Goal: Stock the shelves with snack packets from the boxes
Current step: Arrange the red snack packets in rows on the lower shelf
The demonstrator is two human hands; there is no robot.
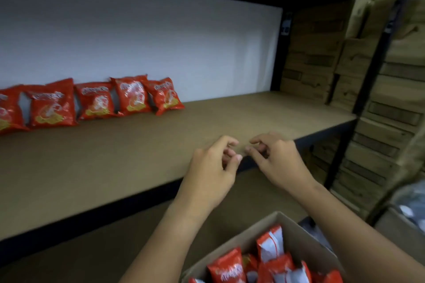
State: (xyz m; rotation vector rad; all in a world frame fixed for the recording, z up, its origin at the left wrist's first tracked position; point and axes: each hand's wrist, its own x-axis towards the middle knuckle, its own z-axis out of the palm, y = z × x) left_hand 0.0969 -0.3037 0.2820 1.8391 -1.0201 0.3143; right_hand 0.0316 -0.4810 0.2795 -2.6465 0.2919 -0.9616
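Shelf [161,135]: five red snack packets [96,101] stand in a row at the back left, leaning on the white rear panel [161,41]. Open cardboard box [253,232] at bottom right holds more red packets [230,266]. Left hand [213,165] and right hand [276,158] hover close together over the shelf's front edge; each grip is loosely curled, released, grasping nothing. Stacked cartons [322,53] stand at right.

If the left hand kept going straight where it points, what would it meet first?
Probably the bare brown shelf board, then the white back wall; the left hand points right of the red snack packets. Depth is unclear.
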